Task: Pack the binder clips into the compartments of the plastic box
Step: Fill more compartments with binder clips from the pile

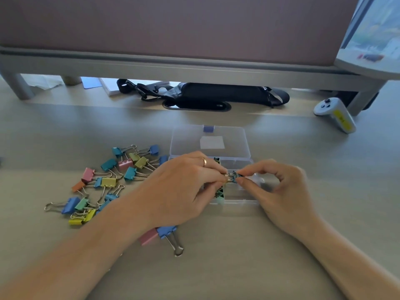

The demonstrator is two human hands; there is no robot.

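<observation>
A clear plastic box [240, 197] with compartments lies open at the table's middle, its lid [210, 140] folded back. Above the box both hands hold one small teal binder clip [234, 176]. My left hand [184, 187] pinches its wire handles. My right hand [279, 187] pinches its teal body. Some clips [219, 192] lie in the box's left compartments, partly hidden by my left hand. A pile of loose coloured binder clips [108, 182] is spread on the table to the left. A blue clip [167, 232] and a pink clip [148, 237] lie under my left wrist.
A white controller with a yellow label [335, 114] lies at the back right. A black bag [207, 93] sits under the monitor shelf [194, 68] at the back. A screen [374, 33] stands at the top right.
</observation>
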